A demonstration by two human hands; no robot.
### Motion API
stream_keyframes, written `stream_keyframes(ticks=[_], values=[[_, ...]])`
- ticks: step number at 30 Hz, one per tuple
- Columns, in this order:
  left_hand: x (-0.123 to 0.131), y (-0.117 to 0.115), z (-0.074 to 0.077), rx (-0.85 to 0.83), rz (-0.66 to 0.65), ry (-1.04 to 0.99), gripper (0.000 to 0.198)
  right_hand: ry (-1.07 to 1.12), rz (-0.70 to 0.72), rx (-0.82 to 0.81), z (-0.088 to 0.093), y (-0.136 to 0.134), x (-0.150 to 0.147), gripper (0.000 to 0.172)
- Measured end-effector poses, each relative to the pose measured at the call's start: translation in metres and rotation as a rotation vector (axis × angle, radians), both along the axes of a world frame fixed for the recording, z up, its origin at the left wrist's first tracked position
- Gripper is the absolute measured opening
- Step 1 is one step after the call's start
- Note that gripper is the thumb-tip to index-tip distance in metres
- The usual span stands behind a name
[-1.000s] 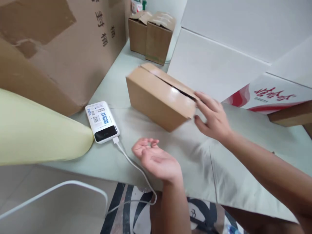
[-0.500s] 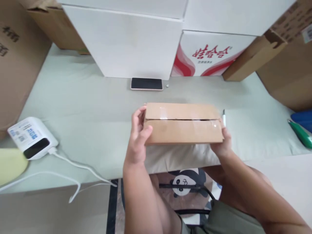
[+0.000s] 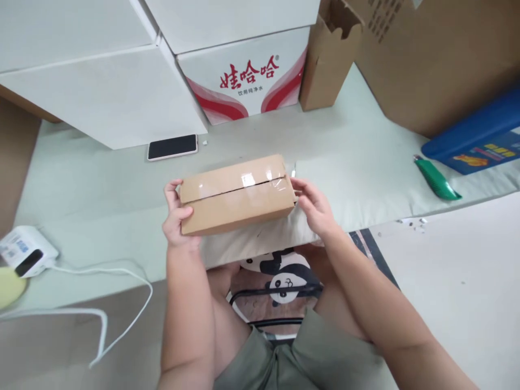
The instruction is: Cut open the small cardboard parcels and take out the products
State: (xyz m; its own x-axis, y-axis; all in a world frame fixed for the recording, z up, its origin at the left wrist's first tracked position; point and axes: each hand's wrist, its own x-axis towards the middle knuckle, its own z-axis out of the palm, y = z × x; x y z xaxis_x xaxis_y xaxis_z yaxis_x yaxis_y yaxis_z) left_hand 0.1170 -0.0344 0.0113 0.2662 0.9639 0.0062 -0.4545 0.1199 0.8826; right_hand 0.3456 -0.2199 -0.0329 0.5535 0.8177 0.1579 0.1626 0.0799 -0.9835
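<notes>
Box (image 3: 239, 200): plain brown cardboard, oblong, low, smooth-sided, with no print on the faces in view
Seam (image 3: 227, 192): running lengthwise between two top flaps, parted as a thin dark line
Tape (image 3: 247, 179): clear, shining in patches across the flaps, creased near the right end
Place: over the near edge of the pale cloth (image 3: 109, 208), between both hands, slanted with the right end farther off; lifted or resting, cannot tell
Left hand (image 3: 177, 216): gripping the left end, thumb on the near flap, fingers bent round behind
Right hand (image 3: 313, 206): at the right end, fingers bent, tips partly hidden; gripping or merely touching, cannot tell
Beyond: phone (image 3: 173, 147), dark screen up, well apart from the box
</notes>
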Motion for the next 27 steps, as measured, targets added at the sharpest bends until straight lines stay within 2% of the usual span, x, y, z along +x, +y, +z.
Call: stream_keyframes(ticks=[2, 4, 6, 9, 12, 15, 18, 22, 25, 27], values=[[0.01, -0.004, 0.0, -0.006, -0.012, -0.017, 0.059, -0.112, -0.178, -0.126, -0.002, -0.003, 0.012, 0.047], [0.014, -0.005, 0.0, 0.0, -0.036, -0.028, 0.061, -0.272, -0.265, -0.299, -0.002, -0.001, 0.019, 0.037], [0.014, -0.005, -0.001, 0.012, -0.055, -0.035, 0.064, -0.464, -0.202, -0.462, -0.002, 0.003, 0.022, 0.037], [0.008, -0.003, -0.005, 0.054, -0.102, -0.028, 0.063, -0.642, -0.105, -0.603, 0.001, 0.01, 0.022, 0.035], [-0.003, -0.002, -0.012, 0.12, -0.137, -0.016, 0.056, -0.672, -0.158, -0.691, 0.005, 0.014, 0.022, 0.037], [-0.012, -0.003, -0.018, 0.157, -0.125, -0.03, 0.053, -0.617, -0.228, -0.74, 0.004, 0.016, 0.026, 0.055], [-0.018, -0.006, -0.022, 0.161, -0.141, -0.045, 0.054, -0.496, -0.326, -0.625, -0.003, 0.018, 0.034, 0.065], [-0.026, -0.011, -0.024, 0.215, -0.247, -0.049, 0.065, -0.125, -0.427, -0.196, 0.001, 0.021, 0.04, 0.063], [-0.036, -0.015, -0.024, 0.267, -0.359, -0.015, 0.072, 0.182, -0.47, 0.148, 0.026, 0.013, 0.04, 0.045], [-0.044, -0.016, -0.024, 0.304, -0.429, 0.038, 0.07, 0.274, -0.486, 0.362, 0.049, -0.002, 0.04, 0.033]])
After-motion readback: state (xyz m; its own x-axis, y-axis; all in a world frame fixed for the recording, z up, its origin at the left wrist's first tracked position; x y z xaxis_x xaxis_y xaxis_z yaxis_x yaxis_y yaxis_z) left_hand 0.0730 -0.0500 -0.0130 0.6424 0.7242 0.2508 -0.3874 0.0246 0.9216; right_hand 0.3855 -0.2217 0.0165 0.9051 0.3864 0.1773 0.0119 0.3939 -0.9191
